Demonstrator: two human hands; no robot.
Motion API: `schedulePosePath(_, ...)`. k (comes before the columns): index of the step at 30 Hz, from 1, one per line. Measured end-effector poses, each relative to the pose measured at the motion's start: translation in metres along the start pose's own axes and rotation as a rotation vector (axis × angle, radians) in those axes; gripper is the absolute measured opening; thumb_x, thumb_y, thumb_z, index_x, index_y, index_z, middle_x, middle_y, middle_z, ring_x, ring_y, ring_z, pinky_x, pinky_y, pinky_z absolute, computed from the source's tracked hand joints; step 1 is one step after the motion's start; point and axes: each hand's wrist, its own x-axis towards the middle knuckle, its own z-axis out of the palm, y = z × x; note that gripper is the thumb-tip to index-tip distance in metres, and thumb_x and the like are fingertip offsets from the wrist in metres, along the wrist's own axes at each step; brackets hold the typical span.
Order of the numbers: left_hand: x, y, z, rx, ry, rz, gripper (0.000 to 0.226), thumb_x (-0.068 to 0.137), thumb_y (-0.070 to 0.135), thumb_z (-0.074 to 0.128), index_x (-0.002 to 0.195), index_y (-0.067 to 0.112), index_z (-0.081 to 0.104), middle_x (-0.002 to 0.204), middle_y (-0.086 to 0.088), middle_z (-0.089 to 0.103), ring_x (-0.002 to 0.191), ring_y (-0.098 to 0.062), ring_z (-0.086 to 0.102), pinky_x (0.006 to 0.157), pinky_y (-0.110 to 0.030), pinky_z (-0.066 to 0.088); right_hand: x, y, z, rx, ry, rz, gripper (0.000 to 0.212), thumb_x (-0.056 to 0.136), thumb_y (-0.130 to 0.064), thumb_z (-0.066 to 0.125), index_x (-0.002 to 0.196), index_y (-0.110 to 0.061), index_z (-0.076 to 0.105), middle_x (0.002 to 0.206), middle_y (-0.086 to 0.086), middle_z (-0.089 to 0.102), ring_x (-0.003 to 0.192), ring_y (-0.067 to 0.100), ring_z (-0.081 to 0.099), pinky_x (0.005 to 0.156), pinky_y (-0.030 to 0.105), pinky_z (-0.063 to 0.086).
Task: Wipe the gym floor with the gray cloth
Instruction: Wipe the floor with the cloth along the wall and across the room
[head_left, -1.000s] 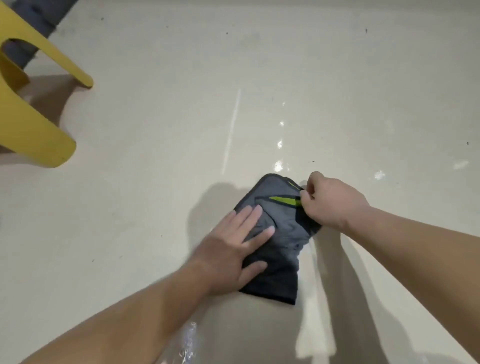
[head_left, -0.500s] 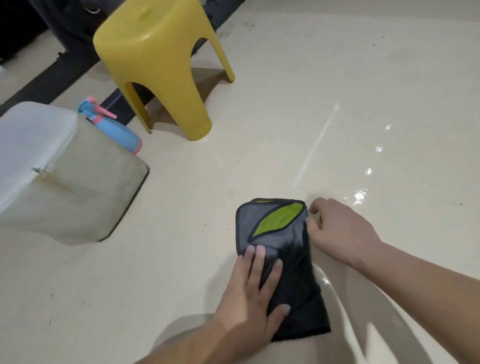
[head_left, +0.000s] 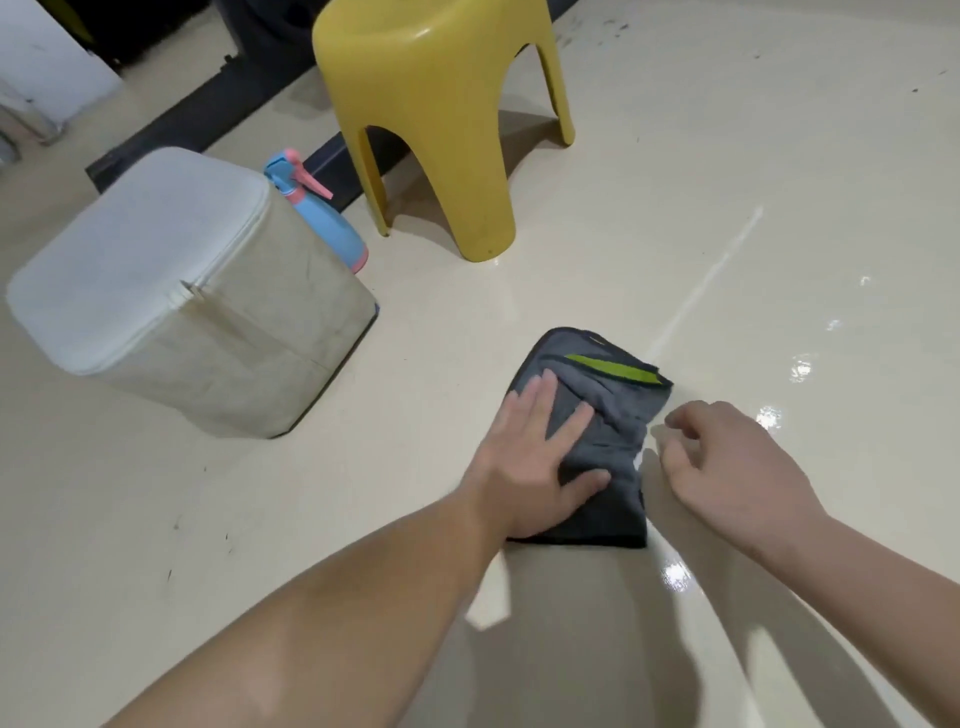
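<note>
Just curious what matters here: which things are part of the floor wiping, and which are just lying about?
In use: gray cloth, left hand pressing it, right hand beside it, floor.
Lying about: yellow stool, spray bottle, white box.

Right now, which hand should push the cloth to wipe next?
Left, probably. The left hand lies flat on the cloth; the right hand sits beside it, loosely curled, holding nothing.
</note>
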Motion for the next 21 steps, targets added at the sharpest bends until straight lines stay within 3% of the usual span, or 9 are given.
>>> schedulePosePath(2,0.004,-0.028,-0.011,0.042,-0.137,-0.226,0.083,0.095,0.077,0.023,0.162,0.032,0.007,0.168,-0.017,-0.018,0.155,-0.027,-0.019,0.126,-0.048,-0.001,-0.001,-0.008,0.007,-0.012,-0.014,-0.032,0.023,0.099,-0.035,0.049,0.118,-0.029,0.060,0.115,-0.006,0.059,0.112,0.019,0.055,0.083,0.040,0.051)
schedulePosePath(4,-0.007,-0.047,-0.014,0.070,-0.153,-0.396,0.083,0.094,0.076,0.014,0.161,0.033,-0.007,0.166,-0.015,-0.026,0.153,-0.026,-0.026,0.126,-0.046,-0.006,-0.002,-0.018,0.012,-0.014,-0.043,-0.049,0.024,0.099,-0.035,0.047,0.119,-0.031,0.059,0.116,-0.009,0.058,0.113,0.016,0.053,0.082,0.038,0.050)
schedulePosePath(11,-0.096,-0.047,-0.010,-0.002,-0.168,-0.736,0.082,0.093,0.075,0.000,0.158,0.029,-0.020,0.163,-0.019,-0.030,0.151,-0.030,-0.030,0.125,-0.048,-0.010,-0.005,-0.042,0.031,-0.040,-0.202,-0.112,0.018,0.100,-0.040,0.042,0.098,-0.033,0.058,0.101,-0.013,0.055,0.097,0.012,0.054,0.074,0.034,0.046)
schedulePosePath(16,-0.159,0.007,0.005,0.009,-0.213,-0.691,0.080,0.096,0.069,-0.001,0.156,0.021,-0.025,0.162,-0.025,-0.029,0.148,-0.036,-0.035,0.124,-0.051,-0.012,-0.016,-0.042,0.030,-0.093,-0.226,-0.168,0.017,0.099,-0.038,0.043,0.095,-0.031,0.058,0.094,-0.011,0.058,0.091,0.016,0.058,0.072,0.034,0.049)
schedulePosePath(21,-0.175,0.061,0.023,0.014,-0.180,-0.415,0.086,0.099,0.071,0.014,0.162,0.013,0.006,0.166,-0.030,0.002,0.154,-0.046,-0.009,0.122,-0.061,0.002,-0.027,-0.028,0.018,-0.174,-0.215,-0.225,0.017,0.100,-0.037,0.041,0.096,-0.029,0.056,0.090,-0.009,0.064,0.087,0.018,0.060,0.072,0.033,0.051)
